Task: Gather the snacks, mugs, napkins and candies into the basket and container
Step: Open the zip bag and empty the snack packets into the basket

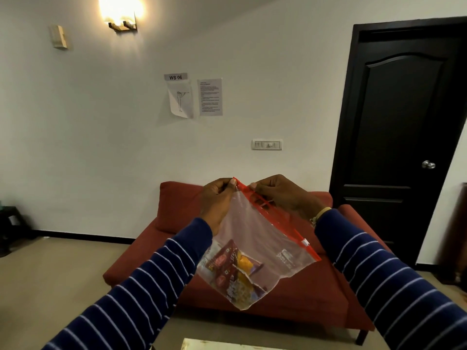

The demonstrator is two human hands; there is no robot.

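Head view: snack packets [233, 271] are blurred inside a clear bag [255, 238], pinched at its red zip by left hand [218, 198] and right hand [280, 192].

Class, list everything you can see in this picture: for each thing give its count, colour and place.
zip bag: one, clear with red strip, held up mid-frame
snack packets: a few, maroon and yellow, inside bag's lower corner
sofa: one, red, behind bag
door: one, black, right
papers: two sheets and a label, white, on wall
switch plate: one, white, on wall
lamp: one, lit, upper left
left hand: pinches bag's top corner
right hand: pinches red strip
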